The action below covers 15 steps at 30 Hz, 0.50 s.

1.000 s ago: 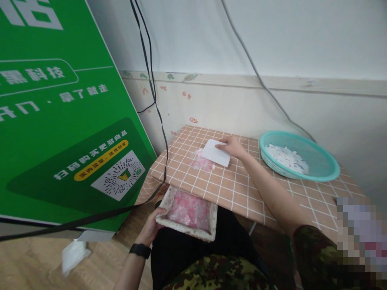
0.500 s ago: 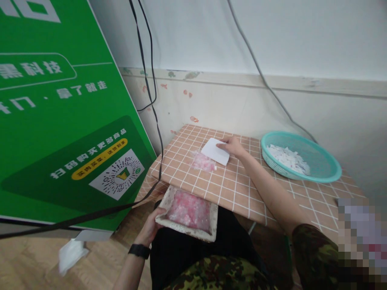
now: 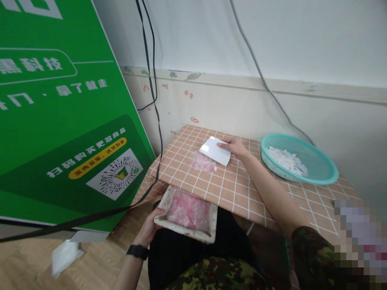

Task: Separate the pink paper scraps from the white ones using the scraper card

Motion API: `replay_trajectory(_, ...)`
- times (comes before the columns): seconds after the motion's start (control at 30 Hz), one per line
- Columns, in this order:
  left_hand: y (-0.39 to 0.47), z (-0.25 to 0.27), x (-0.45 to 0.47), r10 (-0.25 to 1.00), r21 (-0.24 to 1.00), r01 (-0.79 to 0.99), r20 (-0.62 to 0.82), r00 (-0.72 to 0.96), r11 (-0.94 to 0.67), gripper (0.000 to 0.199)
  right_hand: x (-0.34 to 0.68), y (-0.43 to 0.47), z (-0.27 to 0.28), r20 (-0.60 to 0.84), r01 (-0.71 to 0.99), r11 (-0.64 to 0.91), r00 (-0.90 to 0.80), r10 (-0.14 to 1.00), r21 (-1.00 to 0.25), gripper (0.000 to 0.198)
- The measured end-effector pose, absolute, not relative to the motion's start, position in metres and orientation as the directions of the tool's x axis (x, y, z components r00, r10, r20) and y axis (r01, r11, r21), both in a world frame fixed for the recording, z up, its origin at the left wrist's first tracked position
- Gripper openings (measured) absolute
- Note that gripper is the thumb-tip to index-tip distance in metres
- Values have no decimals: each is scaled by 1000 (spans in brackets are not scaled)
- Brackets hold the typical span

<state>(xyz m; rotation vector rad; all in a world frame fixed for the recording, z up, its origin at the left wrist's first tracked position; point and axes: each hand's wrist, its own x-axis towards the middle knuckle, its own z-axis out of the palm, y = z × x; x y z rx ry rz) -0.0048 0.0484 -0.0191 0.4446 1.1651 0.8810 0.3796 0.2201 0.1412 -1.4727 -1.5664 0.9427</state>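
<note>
My left hand [image 3: 151, 224] grips the left side of a pale, cloth-lined basket [image 3: 184, 233] just under the table's front edge. Inside it lie pink and clear plastic packets [image 3: 188, 209]. At the far part of the table, my right hand [image 3: 234, 147] pinches the right edge of a flat white card [image 3: 215, 150], thumb on top. The card is slightly tilted and partly covers a few similar pink and clear packets [image 3: 203, 162] on the tablecloth.
A turquoise mesh basket [image 3: 320, 161] with white pieces [image 3: 287, 160] stands right on the checked tablecloth [image 3: 211, 189]. A green sign [image 3: 69, 133] rises at left, with a black strap [image 3: 159, 121] hanging before it. White plastic [image 3: 65, 257] lies on the floor.
The white card has tilted a little and now catches the light. My right hand stays on its edge, and my left hand still holds the basket. The view has shifted slightly.
</note>
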Motion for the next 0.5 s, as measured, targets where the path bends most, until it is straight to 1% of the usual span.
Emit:
replay_trajectory(0.1,48,-17,-5,797,719,-368,-592,120,590,20,373,216,139,5,389,74,-174,985,-918,42)
replay_trajectory(0.17,48,-14,-4,797,717,-370,-591,125,590,19,373,216,137,-6,398,78,-204,979,-914,41)
replay_trajectory(0.33,46,-11,-3,795,707,-386,-591,137,593,23,407,227,137,44,512,97,-115,992,-853,43)
replay_trajectory(0.5,47,-11,-4,799,717,-378,-590,117,586,21,437,233,134,111,516,100,-10,994,-851,48)
